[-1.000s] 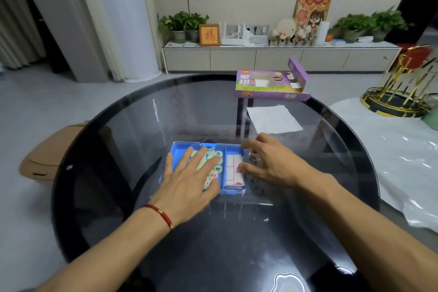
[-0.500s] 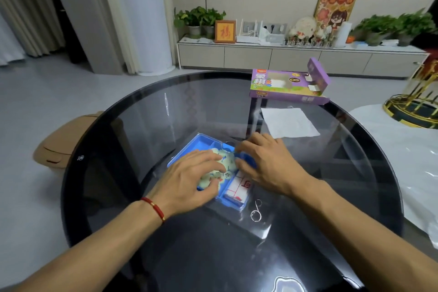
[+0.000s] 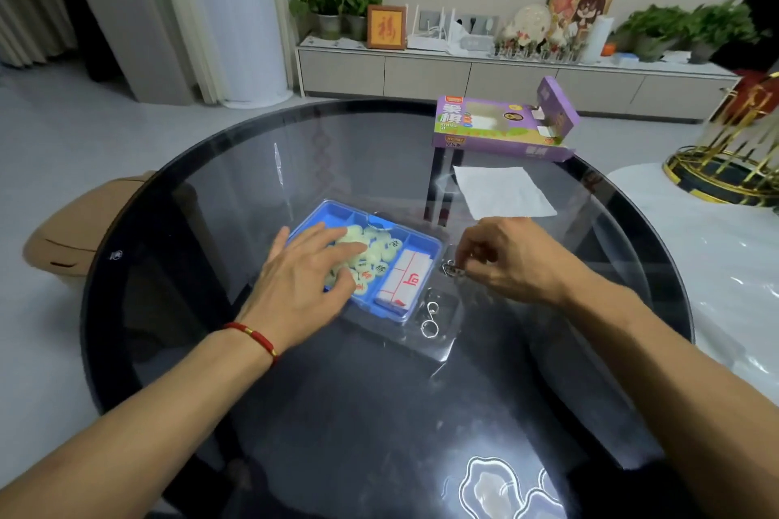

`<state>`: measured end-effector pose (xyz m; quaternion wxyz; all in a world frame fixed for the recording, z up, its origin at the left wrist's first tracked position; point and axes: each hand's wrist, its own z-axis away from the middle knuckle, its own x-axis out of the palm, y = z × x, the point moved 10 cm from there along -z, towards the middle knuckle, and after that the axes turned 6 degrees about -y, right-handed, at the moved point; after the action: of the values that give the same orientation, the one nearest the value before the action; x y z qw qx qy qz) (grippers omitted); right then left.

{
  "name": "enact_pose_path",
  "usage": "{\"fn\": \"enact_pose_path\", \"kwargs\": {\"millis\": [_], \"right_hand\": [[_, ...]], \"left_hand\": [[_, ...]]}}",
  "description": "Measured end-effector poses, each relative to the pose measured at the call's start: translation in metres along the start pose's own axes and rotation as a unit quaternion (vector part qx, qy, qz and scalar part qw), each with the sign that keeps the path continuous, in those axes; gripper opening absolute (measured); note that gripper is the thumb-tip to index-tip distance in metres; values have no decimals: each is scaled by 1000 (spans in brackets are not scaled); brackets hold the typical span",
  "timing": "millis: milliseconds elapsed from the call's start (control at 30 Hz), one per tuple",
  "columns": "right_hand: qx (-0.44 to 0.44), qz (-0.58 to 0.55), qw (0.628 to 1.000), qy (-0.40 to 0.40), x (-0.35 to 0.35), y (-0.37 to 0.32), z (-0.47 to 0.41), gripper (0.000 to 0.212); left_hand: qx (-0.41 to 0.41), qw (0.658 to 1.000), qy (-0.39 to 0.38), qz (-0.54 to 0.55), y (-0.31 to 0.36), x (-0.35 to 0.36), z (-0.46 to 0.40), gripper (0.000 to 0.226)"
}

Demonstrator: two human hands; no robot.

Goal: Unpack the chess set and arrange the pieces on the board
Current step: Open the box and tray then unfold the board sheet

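A blue tray (image 3: 421,242) lies on the round black glass table (image 3: 337,413). Its left compartment holds several pale green round chess pieces (image 3: 381,255); the right one holds a folded white board (image 3: 404,280) with red marks. My left hand (image 3: 301,287) rests flat on the pieces, its fingers straight. My right hand (image 3: 506,257) is just right of the tray, its curled fingers pinching the shiny edge of a clear plastic cover (image 3: 440,333) that lies against the tray's right side. Two small rings (image 3: 430,318) show in the cover.
An open purple chess box (image 3: 501,126) stands at the table's far right, with a white sheet (image 3: 501,192) in front of it. A gold rack (image 3: 725,169) sits on a plastic-covered surface to the right. A brown stool (image 3: 71,232) is left of the table.
My right hand has come off the tray and moved right, now pinching the clear cover. The tray has turned at an angle. My left hand stays on the pieces.
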<state>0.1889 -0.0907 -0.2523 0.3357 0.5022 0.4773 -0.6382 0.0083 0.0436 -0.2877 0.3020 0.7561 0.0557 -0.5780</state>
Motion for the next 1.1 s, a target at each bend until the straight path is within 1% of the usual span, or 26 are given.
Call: {"fn": "enact_pose_path", "kwargs": {"millis": [33,67,133,233,333,433,567,667,733,800,867,933,1000,1067,1100], "right_hand": [[-6,1,1000,-14,2,0,2,11],[-9,16,1000,-12,3,0,3,14],[1,61,998,2,4,0,2,25],[24,74,996,-36,8,-4,-5,40],[24,65,995,-74,10,-9,-9,52],[39,48,991,-120,19,-6,-10,48],[26,18,991,-132,20,-3,-17,40],[-7,-12,996,-89,14,1,-23,31],[-5,-69,997,-30,3,13,-25,30],[40,-147,987,51,-15,41,-28,34],[97,-215,966,107,-28,77,-39,34],[153,-218,954,138,-35,111,-57,31],[185,-220,943,168,-41,132,-86,25],[190,-197,946,175,-46,137,-122,16],[191,-163,953,168,-46,136,-140,13]], "left_hand": [[-3,1000,2,0,1,0,1,50],[-6,1000,7,1,3,-1,2,49],[-12,1000,20,-2,5,-1,3,47],[-27,999,46,-10,7,0,3,46],[-38,996,75,-15,8,0,4,44],[-41,995,93,-20,8,-1,3,42],[-41,993,107,-31,9,-1,-1,44],[-44,991,119,-31,11,-1,-1,43],[-44,991,124,-36,13,0,-2,43],[-41,990,129,-50,14,1,-1,45],[-36,988,134,-71,16,1,-3,46],[-35,986,131,-92,18,3,-5,47],[-46,985,127,-108,17,2,-7,47],[-62,983,126,-118,15,2,-8,47],[-70,983,124,-119,14,2,-8,47]]}}
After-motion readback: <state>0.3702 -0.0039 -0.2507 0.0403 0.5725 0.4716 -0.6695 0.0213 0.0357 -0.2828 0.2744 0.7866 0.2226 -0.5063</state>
